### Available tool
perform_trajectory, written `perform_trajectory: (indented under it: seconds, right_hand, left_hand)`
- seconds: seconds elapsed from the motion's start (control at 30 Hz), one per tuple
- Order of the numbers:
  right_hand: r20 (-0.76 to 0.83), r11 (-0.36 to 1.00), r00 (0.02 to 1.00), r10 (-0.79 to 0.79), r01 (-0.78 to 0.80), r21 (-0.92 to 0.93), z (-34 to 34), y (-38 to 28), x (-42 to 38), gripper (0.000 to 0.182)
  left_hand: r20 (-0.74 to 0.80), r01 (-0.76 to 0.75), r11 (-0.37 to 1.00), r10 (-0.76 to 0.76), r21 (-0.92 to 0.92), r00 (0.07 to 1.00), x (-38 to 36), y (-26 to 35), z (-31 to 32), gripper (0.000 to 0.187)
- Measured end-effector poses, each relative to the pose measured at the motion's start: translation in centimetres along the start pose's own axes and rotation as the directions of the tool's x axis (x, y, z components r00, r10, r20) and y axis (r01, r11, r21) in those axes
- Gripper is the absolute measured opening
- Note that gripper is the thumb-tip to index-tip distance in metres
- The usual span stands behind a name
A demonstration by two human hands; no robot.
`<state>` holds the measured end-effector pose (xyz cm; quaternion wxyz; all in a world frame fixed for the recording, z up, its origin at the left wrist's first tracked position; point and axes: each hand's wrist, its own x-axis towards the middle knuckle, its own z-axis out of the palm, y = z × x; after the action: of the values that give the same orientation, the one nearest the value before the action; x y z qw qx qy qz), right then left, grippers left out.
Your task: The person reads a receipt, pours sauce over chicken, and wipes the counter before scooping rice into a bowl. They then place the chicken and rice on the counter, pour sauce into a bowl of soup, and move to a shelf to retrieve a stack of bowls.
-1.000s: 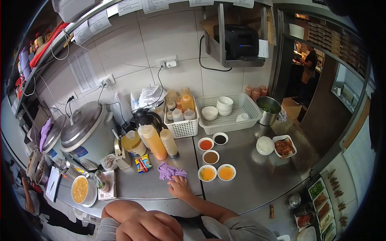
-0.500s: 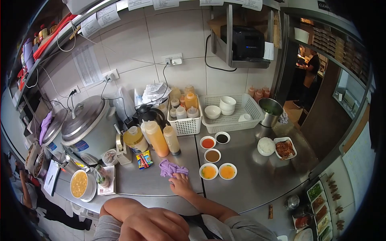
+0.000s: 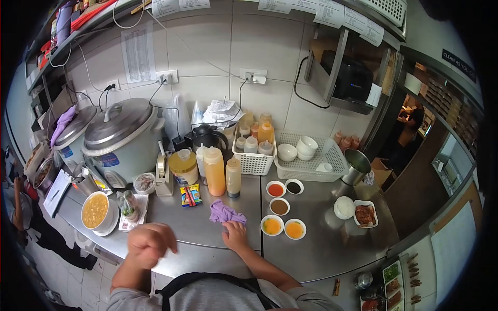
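My right hand [image 3: 236, 236] rests at the near edge of a crumpled purple cloth [image 3: 224, 211] on the steel counter, fingertips touching it, fingers stretched out and not gripping. Raised over the counter's front edge, my left hand [image 3: 150, 244] is loosely curled into a fist, slightly blurred, with nothing seen in it. Behind the left hand are a bowl of yellow soup [image 3: 96, 211] and a plastic-wrapped bundle [image 3: 128, 206]. Right of the cloth sit small bowls: yellow-orange liquid [image 3: 272, 226], a second of the same [image 3: 295, 229], brown sauce [image 3: 280, 207], red sauce [image 3: 276, 190] and dark sauce [image 3: 294, 187].
Squeeze bottles [image 3: 214, 173] stand behind the cloth, beside a snack packet [image 3: 191, 196]. Large cookers [image 3: 122, 140] occupy the left. Baskets of bottles [image 3: 254, 163] and bowls [image 3: 311, 170] line the wall. Rice [image 3: 344, 206] and a red-brown dish [image 3: 365, 214] sit right. Another person [image 3: 23, 212] stands at left.
My left hand has moved from close under the camera to the left, above the counter's front edge. My right hand stays by the cloth. The view has shifted and tilted.
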<state>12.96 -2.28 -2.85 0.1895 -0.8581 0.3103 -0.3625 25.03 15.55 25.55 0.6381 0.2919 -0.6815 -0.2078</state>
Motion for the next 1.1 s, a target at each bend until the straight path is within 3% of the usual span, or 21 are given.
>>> perform_trajectory:
  seconds: [0.13, 0.23, 0.27, 0.37, 0.43, 0.5, 0.57, 0.63, 0.73, 0.83, 0.93, 1.1]
  right_hand:
    - [-0.017, 0.996, 1.0, 0.001, -0.003, -0.087, 0.3, 0.0, 0.3, 0.031]
    - [0.044, 0.991, 0.995, 0.091, -0.086, -0.103, 1.2, 0.1, 0.8, 0.028]
    - [-0.043, 0.998, 0.997, 0.063, -0.062, 0.009, 1.9, 0.6, 1.0, 0.025]
    - [0.009, 0.935, 0.96, 0.279, -0.274, 0.227, 2.6, 0.2, 3.4, 0.019]
    - [-0.132, 0.963, 0.968, 0.213, -0.185, 0.198, 2.5, -1.8, 5.5, 0.018]
    - [-0.129, 0.959, 0.981, 0.148, -0.11, 0.263, 2.9, -3.4, 7.7, 0.023]
    - [-0.231, 0.954, 0.958, 0.169, -0.1, 0.284, 4.1, -4.7, 10.2, 0.028]
    - [-0.401, 0.971, 0.884, 0.239, -0.217, 0.101, 4.4, -5.1, 12.6, 0.032]
    - [-0.483, 0.911, 0.789, 0.38, -0.228, 0.344, 5.0, -6.5, 15.4, 0.036]
    - [-0.272, 0.937, 0.945, 0.181, -0.081, 0.341, 9.4, -7.3, 18.1, 0.047]
    - [-0.471, 0.999, 0.882, 0.018, 0.0, 0.038, 11.2, -10.2, 22.2, 0.058]
    - [-0.517, 0.915, 0.843, 0.145, -0.313, -0.253, 12.0, -9.4, 28.7, 0.069]
  left_hand:
    - [-0.401, 0.082, 0.984, -0.013, 0.156, 0.916, -4.2, 0.4, -5.1, 0.04]
    - [-0.652, 0.028, 0.997, 0.028, 0.075, 0.757, -6.3, 1.7, -8.2, 0.015]
    - [-0.658, 0.03, 0.995, 0.039, 0.094, 0.752, -6.5, 2.4, -9.1, 0.009]
    - [-0.599, -0.047, 0.975, 0.17, 0.216, 0.782, -7.7, 3.6, -12.1, 0.009]
    - [-0.578, -0.051, 0.959, 0.21, 0.278, 0.789, -8.9, 4.5, -14.0, 0.01]
    - [-0.593, -0.049, 0.955, 0.22, 0.292, 0.774, -10.4, 5.2, -15.9, 0.012]
    - [-0.608, -0.038, 0.951, 0.227, 0.308, 0.761, -12.0, 5.8, -18.0, 0.013]
    - [-0.626, -0.011, 0.946, 0.222, 0.323, 0.748, -14.4, 6.7, -20.3, 0.015]
    - [-0.685, 0.068, 0.928, 0.22, 0.367, 0.694, -17.8, 8.3, -23.5, 0.016]
    - [-0.77, 0.173, 0.916, 0.19, 0.362, 0.609, -21.2, 9.7, -26.3, 0.014]
    - [-0.813, 0.228, 0.907, 0.178, 0.354, 0.554, -23.8, 10.6, -28.5, 0.012]
    - [-0.859, 0.287, 0.895, 0.173, 0.342, 0.482, -27.2, 10.9, -31.8, 0.012]
